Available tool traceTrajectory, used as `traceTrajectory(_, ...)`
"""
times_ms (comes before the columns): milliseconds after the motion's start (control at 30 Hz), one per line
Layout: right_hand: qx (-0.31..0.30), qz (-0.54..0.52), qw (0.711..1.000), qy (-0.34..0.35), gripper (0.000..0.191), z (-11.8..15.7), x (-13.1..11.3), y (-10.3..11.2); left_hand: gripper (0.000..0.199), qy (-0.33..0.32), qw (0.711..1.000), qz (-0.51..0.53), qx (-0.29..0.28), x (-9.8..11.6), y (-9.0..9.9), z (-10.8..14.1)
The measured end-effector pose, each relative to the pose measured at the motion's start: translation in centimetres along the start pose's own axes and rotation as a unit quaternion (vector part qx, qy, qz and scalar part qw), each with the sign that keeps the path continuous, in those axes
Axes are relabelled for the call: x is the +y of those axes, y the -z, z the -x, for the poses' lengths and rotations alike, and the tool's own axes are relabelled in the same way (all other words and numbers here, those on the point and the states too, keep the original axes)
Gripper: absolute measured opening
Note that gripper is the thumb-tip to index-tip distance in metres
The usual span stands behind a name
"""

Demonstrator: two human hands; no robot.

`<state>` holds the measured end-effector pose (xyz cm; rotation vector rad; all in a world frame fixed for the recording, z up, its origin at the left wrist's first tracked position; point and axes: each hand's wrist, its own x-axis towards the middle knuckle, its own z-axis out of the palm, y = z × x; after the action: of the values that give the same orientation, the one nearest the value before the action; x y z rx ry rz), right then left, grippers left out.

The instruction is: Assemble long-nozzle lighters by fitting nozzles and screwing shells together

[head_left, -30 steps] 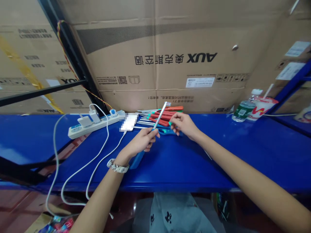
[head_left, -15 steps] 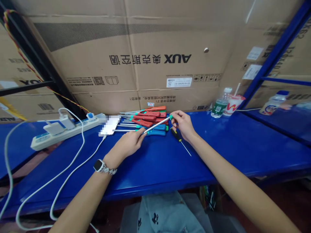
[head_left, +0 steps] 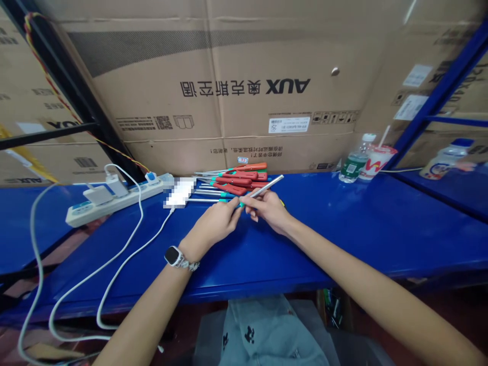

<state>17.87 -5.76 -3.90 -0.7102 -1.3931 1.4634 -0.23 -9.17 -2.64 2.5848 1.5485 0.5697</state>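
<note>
Both hands are closed around one screwdriver with a thick silver shaft and a green collar; its handle and tip are not clearly seen. My left hand pinches it by the green collar. My right hand has its fingers around the lower shaft, and the shaft points up and to the right. Just behind the hands lies a pile of screwdrivers with red handles, an orange handle and blue handles, partly covered by my fingers. Only a yellow speck of the black-and-yellow screwdriver shows beside my right hand.
A white power strip with plugs and cables lies on the left of the blue shelf. Near it is a blurred-out phone on a cable. A water bottle, a paper cup and cardboard stand behind.
The screwdriver has turned end for end: its shaft now points up-right, and the green collar is at my left fingers. My right hand has moved left, now covering most of the black-and-yellow screwdriver.
</note>
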Motion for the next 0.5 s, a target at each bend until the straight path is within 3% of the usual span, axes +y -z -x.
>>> traceTrajectory(67,0.010,0.013,1.000,0.019,0.043,0.0,0.4,-0.9,0.021,0.015,0.999,0.036,0.013,0.2,-0.1,-0.1)
traceTrajectory(200,0.013,0.036,0.999,0.028,0.043,0.3,0.6,-1.5,0.054,0.027,0.996,0.086,0.020,0.5,-0.1,0.0)
traceTrajectory(500,-0.006,0.028,1.000,0.013,0.046,0.8,0.2,-2.3,0.056,0.044,0.995,0.089,0.022,1.2,-0.1,0.0)
